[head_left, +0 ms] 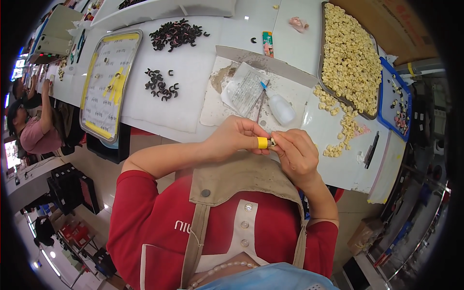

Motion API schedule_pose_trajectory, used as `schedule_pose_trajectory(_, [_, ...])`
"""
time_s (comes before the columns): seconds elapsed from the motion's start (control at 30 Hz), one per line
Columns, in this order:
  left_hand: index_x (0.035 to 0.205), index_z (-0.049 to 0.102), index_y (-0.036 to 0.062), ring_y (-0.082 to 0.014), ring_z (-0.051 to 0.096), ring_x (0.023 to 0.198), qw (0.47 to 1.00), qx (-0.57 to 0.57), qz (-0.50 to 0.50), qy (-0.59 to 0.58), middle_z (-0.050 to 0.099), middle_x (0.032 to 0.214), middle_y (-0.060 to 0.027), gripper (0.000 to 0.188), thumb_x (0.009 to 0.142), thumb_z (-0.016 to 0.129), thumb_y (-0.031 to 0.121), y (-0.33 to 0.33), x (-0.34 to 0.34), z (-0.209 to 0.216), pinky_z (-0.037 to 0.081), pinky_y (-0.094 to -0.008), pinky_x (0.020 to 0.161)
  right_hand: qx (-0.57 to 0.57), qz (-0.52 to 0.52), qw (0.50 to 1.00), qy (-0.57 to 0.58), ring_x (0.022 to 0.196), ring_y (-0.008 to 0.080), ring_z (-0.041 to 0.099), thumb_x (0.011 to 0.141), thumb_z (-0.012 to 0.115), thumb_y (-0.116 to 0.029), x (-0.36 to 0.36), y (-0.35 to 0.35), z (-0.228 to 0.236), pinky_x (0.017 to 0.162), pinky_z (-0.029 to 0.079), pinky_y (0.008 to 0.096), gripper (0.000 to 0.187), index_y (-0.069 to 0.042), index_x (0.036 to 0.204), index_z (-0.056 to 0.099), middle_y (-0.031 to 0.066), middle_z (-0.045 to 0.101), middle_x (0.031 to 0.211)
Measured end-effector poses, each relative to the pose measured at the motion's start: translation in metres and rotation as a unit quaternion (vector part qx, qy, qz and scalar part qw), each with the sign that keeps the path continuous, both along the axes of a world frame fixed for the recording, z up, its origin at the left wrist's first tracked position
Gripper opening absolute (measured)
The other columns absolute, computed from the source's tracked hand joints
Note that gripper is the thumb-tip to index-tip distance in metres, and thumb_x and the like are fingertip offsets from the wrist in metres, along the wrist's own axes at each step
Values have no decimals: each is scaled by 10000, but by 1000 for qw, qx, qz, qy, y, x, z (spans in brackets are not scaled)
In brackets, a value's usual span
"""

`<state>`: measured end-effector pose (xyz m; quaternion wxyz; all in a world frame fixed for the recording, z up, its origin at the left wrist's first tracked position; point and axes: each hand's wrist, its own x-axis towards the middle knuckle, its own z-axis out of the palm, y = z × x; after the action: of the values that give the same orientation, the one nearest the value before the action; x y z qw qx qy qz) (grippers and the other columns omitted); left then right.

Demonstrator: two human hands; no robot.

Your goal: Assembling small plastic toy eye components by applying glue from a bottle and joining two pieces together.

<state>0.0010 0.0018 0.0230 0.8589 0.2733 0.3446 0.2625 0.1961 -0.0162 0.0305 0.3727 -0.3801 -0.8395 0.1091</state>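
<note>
My left hand point(236, 137) and my right hand point(298, 153) meet at the table's near edge, in front of my apron. Both are closed, fingertips pinched around a small cream-coloured piece point(273, 142) that is mostly hidden by the fingers. A yellow band point(262, 142) wraps one left finger. Just beyond the hands lies a white squeeze bottle point(282, 111) with a blue tip, on a shallow, stained white box lid point(296, 76). Beside the bottle, a printed paper sheet point(245, 90) rests in the lid.
Two piles of black curved pieces point(175, 35) lie at the far left, near a metal tray point(87, 108) lined with paper. On the right, a tray point(321, 58) overflows with cream pieces, beside a blue tray point(408, 104). A black pen-like tool point(371, 151) lies at right. Co-workers point(36, 123) sit far left.
</note>
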Motion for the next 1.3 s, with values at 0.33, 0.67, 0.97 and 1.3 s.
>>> schedule_pose_trajectory(0.33, [1044, 514, 40, -126, 588, 871, 996, -60, 23, -67, 582, 980, -43, 245, 852, 578, 177, -8, -12, -10, 491, -248, 736, -47, 10, 999, 2, 760, 244, 577, 621, 701, -3, -25, 4, 2, 662, 477, 316, 318, 3, 931, 627, 95, 611, 855])
schedule_pose_trajectory(0.67, [1026, 529, 79, -130, 567, 892, 985, -60, 116, -110, 568, 970, -33, 176, 872, 532, 163, 4, -65, -4, 483, -264, 743, -131, 53, 989, 36, 831, 264, 579, 661, 692, -28, -46, 15, 9, 731, 470, 326, 333, 1, 985, 619, 118, 616, 893])
schedule_pose_trajectory(0.97, [946, 592, 53, -265, 530, 874, 577, 586, 199, 533, 576, 935, -100, 324, 636, 567, -39, 38, -102, -11, 451, -338, 740, -139, -40, 988, 46, 785, 253, 587, 724, 631, 23, -22, 13, 6, 726, 458, 310, 193, 9, 916, 635, 125, 623, 832])
schedule_pose_trajectory(1.3, [966, 594, 76, -290, 549, 870, 601, 645, 68, 467, 571, 969, -111, 308, 675, 560, -19, 38, -87, -45, 470, -341, 726, -152, -51, 986, 52, 758, 235, 581, 748, 611, 29, -14, 10, 6, 712, 456, 301, 156, 13, 901, 635, 126, 618, 810])
